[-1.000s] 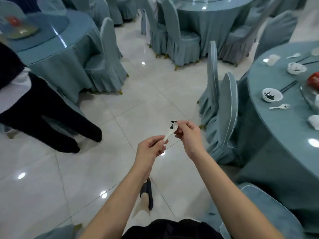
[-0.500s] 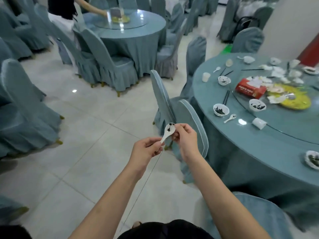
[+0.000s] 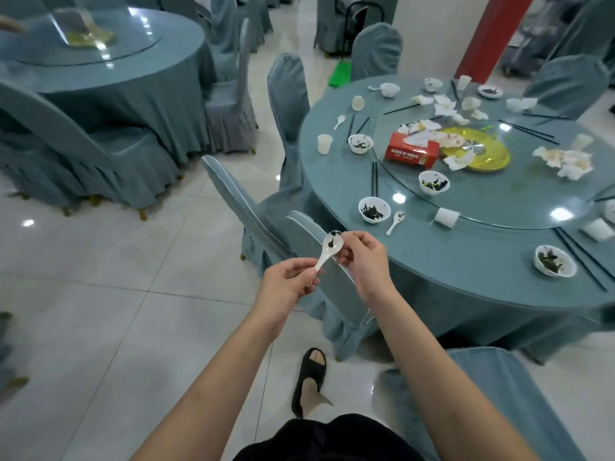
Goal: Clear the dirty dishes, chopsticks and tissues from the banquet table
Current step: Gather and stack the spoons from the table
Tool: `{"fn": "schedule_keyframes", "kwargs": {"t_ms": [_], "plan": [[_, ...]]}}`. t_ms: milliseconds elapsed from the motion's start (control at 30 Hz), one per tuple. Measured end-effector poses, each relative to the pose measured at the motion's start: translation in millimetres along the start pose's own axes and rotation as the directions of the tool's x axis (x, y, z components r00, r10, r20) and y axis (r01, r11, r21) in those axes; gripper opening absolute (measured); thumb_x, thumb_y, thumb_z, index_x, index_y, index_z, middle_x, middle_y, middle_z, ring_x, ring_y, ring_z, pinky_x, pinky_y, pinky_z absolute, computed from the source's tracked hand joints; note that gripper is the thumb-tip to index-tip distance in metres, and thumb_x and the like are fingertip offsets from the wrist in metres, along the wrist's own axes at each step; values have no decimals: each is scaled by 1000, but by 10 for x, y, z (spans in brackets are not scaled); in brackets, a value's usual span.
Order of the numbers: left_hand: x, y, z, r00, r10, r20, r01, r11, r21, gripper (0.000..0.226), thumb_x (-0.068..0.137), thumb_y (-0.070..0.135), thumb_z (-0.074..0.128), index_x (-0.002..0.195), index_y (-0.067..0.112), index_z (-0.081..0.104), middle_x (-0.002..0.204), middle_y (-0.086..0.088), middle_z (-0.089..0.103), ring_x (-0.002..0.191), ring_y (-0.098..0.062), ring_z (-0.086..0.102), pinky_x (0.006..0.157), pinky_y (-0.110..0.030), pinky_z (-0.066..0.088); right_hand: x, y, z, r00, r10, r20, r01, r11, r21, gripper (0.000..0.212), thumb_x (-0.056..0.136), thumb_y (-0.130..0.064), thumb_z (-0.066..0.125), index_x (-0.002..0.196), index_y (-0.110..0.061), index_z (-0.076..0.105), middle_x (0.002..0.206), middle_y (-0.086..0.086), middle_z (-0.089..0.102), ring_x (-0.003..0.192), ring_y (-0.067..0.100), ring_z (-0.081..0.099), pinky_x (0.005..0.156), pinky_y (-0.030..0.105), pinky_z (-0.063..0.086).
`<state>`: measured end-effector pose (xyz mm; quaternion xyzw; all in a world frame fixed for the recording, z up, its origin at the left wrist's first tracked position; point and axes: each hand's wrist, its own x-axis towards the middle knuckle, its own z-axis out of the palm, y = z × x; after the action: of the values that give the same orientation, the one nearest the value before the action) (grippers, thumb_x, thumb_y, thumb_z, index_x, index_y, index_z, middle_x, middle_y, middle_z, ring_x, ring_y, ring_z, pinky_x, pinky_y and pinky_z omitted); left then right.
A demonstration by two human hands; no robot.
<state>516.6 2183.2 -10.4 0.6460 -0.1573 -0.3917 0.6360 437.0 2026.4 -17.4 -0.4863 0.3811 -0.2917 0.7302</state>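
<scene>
A white ceramic spoon [image 3: 329,249] with dark residue in its bowl is held between both hands, in front of me over the floor. My left hand [image 3: 288,284] pinches its handle; my right hand [image 3: 364,257] grips the bowl end. To the right stands the round banquet table [image 3: 466,261] with a teal cloth. On it lie several dirty white bowls, one nearest [image 3: 373,209], another spoon [image 3: 395,222], black chopsticks [image 3: 374,179], crumpled tissues [image 3: 565,159], white cups [image 3: 447,217] and a red tissue box [image 3: 412,150].
Covered chairs [image 3: 253,221] stand between me and the table, another [image 3: 499,394] at bottom right. A second round table [image 3: 100,74] sits at far left. A red pillar [image 3: 489,31] rises behind. My sandalled foot [image 3: 309,377] is on the tiled floor.
My view has swung right, bringing the dirty banquet table fully into sight and closer. Both hands keep the same hold on the spoon. The person at the left has dropped out of view.
</scene>
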Motion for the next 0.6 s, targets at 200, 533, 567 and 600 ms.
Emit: {"fn": "schedule_keyframes", "kwargs": {"t_ms": [200,533,567,600], "plan": [[1119,248,243,999,-53,14,52,997,60,18,98,4,65,113,7,73,98,-10,79,83,-17,69,87,-34,59,1119,-107,-1,999,43,-31,-42,998,52,9,97,-8,63,88,-9,64,75,8,71,63,17,60,64,31,50],[2516,318,762,976,-214,49,211,975,62,18,99,3,62,112,11,74,100,-9,78,88,-21,70,91,-35,60,2598,5,-527,970,151,-189,-149,989,26,9,97,-11,63,90,-6,67,81,13,69,64,19,61,62,32,50],[2614,317,788,973,-227,48,225,973,58,19,99,3,62,113,9,74,100,-10,78,88,-20,70,91,-36,60,2691,87,-642,959,165,-229,-165,986,22,9,96,-11,64,88,-6,66,78,12,68,61,19,58,60,32,49],[2718,326,815,971,-233,50,230,972,55,19,99,3,62,114,8,73,100,-10,78,88,-20,70,91,-36,60,2784,158,-758,943,177,-280,-181,983,11,9,95,-10,64,87,-6,66,74,11,66,60,19,56,59,32,48]]}}
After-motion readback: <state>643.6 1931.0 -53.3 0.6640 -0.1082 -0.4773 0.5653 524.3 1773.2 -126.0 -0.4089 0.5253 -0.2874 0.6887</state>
